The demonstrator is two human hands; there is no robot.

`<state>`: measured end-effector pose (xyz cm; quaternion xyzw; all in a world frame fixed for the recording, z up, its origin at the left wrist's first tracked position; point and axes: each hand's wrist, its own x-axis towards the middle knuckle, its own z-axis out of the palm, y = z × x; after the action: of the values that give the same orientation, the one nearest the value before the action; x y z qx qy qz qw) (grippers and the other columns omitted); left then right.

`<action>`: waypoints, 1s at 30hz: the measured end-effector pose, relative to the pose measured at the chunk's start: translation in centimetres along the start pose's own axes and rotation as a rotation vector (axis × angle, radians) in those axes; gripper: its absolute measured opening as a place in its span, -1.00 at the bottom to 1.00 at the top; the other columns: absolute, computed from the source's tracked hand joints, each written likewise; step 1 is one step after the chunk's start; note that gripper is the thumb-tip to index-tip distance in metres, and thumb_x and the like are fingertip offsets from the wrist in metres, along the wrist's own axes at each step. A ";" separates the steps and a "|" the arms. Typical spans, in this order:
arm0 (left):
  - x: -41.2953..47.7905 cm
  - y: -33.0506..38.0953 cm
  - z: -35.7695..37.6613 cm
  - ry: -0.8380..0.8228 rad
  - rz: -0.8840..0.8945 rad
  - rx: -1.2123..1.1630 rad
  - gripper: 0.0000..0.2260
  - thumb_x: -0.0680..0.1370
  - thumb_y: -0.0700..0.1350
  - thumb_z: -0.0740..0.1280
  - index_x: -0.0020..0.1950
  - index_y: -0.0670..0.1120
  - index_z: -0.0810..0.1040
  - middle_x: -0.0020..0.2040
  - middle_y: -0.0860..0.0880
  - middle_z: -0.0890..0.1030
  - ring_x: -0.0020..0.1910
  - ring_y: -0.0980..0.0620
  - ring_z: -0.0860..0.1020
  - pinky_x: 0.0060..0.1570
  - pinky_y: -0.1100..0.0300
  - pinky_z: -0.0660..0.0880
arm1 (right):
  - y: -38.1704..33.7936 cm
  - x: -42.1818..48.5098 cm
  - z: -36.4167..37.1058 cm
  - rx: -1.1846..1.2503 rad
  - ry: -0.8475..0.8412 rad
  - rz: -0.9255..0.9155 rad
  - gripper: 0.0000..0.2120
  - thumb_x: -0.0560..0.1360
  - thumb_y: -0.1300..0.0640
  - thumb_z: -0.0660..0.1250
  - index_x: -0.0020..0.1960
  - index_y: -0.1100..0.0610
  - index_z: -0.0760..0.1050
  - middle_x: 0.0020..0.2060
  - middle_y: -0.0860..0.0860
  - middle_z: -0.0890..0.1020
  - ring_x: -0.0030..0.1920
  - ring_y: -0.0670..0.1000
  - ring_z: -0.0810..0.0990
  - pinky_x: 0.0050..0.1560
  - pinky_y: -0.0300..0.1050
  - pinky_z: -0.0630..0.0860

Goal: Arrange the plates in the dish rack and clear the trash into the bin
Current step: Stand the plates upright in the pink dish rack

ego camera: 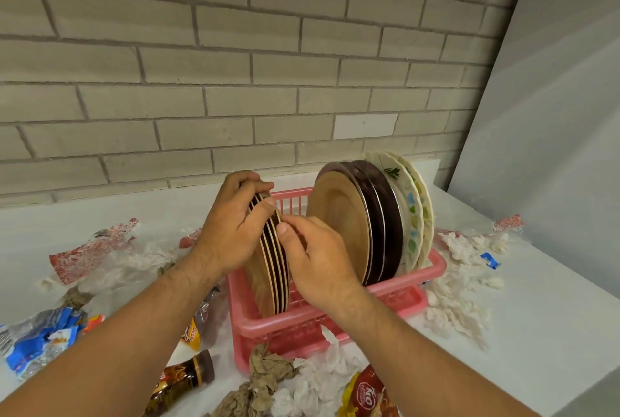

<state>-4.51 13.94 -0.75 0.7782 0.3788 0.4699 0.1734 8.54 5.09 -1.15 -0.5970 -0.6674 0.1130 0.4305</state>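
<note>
A pink plastic dish rack [339, 311] sits on the white counter. Several brown plates [273, 269] stand on edge at its left end. My left hand [231, 225] grips their top rims. My right hand [313, 257] pinches the rightmost plate's rim with thumb and fingers. At the rack's right end more plates lean upright: a tan one [339, 222], dark brown ones [382, 215] and pale floral ones [414, 212]. Wrappers and crumpled paper lie all around the rack. No bin is in view.
Trash on the counter [536, 332]: red-and-clear wrappers [94, 248] at left, blue foil packet [40, 342], brown bottle [183, 383], crumpled brown paper [265, 369], red snack packet [369, 393], white tissue [459, 285] at right. A brick wall stands behind; the counter edge runs at lower right.
</note>
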 end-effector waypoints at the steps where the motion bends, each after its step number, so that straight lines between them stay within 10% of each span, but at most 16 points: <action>1: 0.0 0.0 0.0 -0.001 -0.004 -0.005 -0.68 0.51 0.04 0.17 0.19 -0.02 0.53 0.19 0.15 0.35 0.22 0.26 0.35 0.19 0.43 0.22 | 0.1 0.0 0.3 -0.014 0.023 -0.004 -0.66 0.63 -0.07 0.09 0.31 -0.03 0.47 0.06 -0.08 0.57 0.08 -0.13 0.51 0.15 -0.10 0.50; 7: 0.0 0.0 -0.1 -0.013 -0.002 -0.008 -0.64 0.52 0.04 0.17 0.27 0.01 0.51 0.16 0.15 0.35 0.23 0.23 0.35 0.21 0.43 0.20 | -0.3 1.3 0.0 -0.192 0.067 -0.043 -0.72 0.64 0.00 0.06 0.09 0.08 0.50 -0.16 -0.05 0.58 -0.17 -0.05 0.55 -0.10 -0.04 0.53; 15: -0.2 0.0 -0.5 0.025 0.023 0.032 -0.59 0.47 0.17 0.18 0.19 -0.05 0.44 0.10 0.09 0.46 0.11 0.16 0.43 0.06 0.37 0.31 | -0.6 5.0 -2.3 -0.402 -0.105 0.199 -0.66 0.61 0.12 0.14 0.37 0.09 0.24 -0.02 0.09 0.57 -0.03 0.11 0.58 -0.15 -0.05 0.55; 24: -0.3 0.1 -0.1 0.037 -0.037 -0.026 -0.65 0.49 0.11 0.23 0.22 0.01 0.39 0.17 0.12 0.48 0.12 0.19 0.43 0.04 0.41 0.29 | -2.5 8.7 -6.7 -0.629 -0.019 0.062 -0.57 0.55 0.28 0.19 0.37 0.14 0.18 -0.15 0.13 0.56 -0.23 0.13 0.53 -0.27 -0.01 0.50; 30: -0.3 0.0 -0.1 0.032 -0.036 -0.020 -0.65 0.49 0.10 0.22 0.22 0.00 0.40 0.20 0.12 0.47 0.19 0.22 0.40 0.08 0.45 0.26 | -1.2 6.9 -5.2 -0.801 -0.131 0.087 -0.24 0.54 0.33 0.16 0.54 0.11 -0.26 -0.22 0.16 0.57 -0.34 0.06 0.53 -0.33 -0.06 0.47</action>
<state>-4.71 13.74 -0.85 0.7619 0.3907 0.4829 0.1833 12.02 9.05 5.81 -0.7368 -0.6587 -0.1000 0.1150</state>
